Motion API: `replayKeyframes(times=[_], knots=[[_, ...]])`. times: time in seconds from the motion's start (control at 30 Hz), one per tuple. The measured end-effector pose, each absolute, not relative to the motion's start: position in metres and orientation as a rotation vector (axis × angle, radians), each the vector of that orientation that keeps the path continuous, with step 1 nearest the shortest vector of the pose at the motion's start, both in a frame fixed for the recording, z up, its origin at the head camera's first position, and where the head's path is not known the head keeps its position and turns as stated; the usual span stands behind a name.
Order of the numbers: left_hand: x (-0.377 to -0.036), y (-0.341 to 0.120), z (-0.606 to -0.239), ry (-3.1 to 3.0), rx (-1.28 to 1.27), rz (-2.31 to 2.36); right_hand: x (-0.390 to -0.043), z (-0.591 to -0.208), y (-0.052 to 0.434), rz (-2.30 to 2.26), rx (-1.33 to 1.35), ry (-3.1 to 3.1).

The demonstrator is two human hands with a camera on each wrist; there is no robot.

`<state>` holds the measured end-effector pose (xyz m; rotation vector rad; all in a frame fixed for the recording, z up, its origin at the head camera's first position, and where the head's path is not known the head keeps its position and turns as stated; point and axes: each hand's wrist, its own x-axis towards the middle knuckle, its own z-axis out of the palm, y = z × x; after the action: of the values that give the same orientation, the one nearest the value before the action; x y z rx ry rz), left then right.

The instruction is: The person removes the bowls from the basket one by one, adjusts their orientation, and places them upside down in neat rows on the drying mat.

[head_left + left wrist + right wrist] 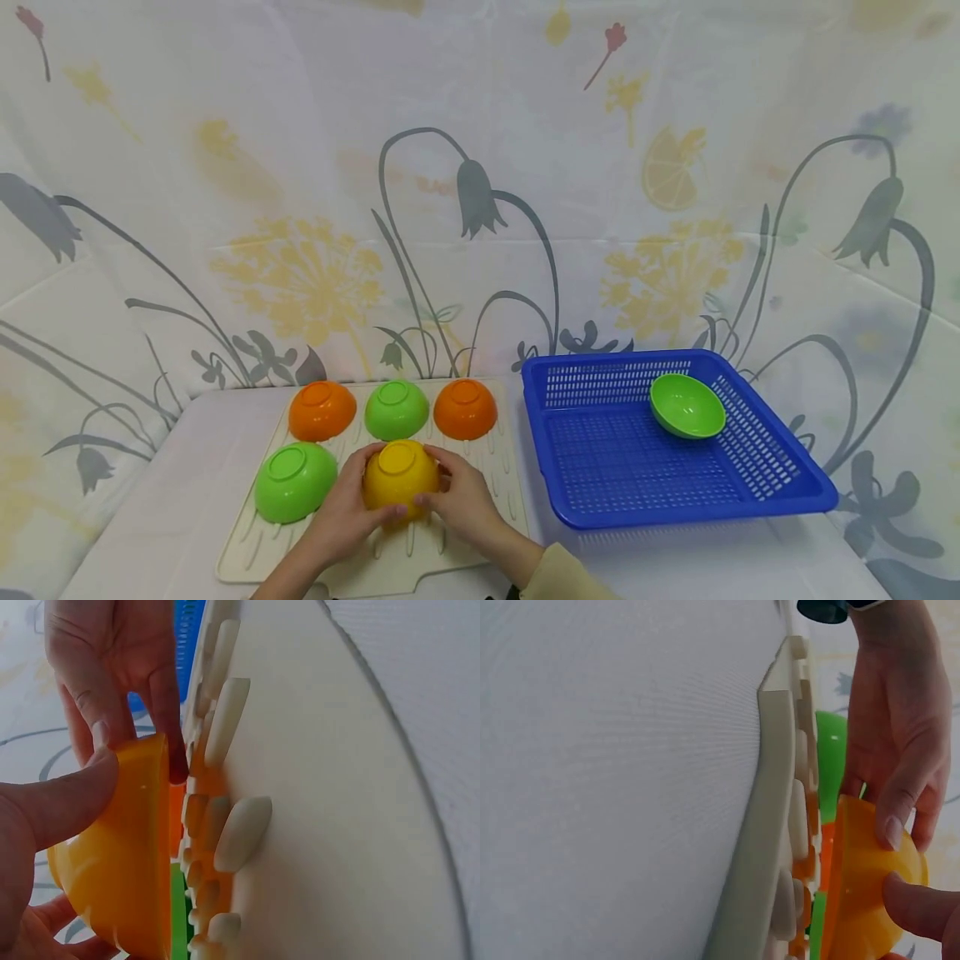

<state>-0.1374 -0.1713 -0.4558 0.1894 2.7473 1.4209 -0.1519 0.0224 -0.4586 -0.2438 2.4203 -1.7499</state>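
Both hands hold an upside-down yellow bowl [401, 481] close over the front middle of a cream drying mat [480, 533]. My left hand [347, 510] grips its left side, thumb on the near face and fingers round the far side. On the opposite side, my right hand [467, 500] grips it the same way. In the left wrist view the yellow bowl [124, 847] has its rim facing the mat's raised ribs [227, 724]. A green bowl [296, 483] lies upside down just left of the left hand.
Behind the hands, an orange bowl [322, 412], a green bowl [397, 410] and another orange bowl [465, 409] stand inverted in a row on the mat. To the right is a blue basket [558, 500] with a light green bowl [687, 406] inside. A floral curtain [480, 292] hangs behind.
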Motion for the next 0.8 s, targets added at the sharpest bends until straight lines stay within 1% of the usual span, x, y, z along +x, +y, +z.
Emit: replayKeyframes(times=[0.43,0.8], knots=[[-0.1441,-0.1678,-0.4606,2.715,0.162,1.437,-0.1569,-0.4598,0.0176,-1.695,-0.301,2.530],[-0.1417,-0.1717,-0.4581,2.729,0.117,1.392,-0.1568,-0.4613,0.0132,-1.687,-0.272,2.415]])
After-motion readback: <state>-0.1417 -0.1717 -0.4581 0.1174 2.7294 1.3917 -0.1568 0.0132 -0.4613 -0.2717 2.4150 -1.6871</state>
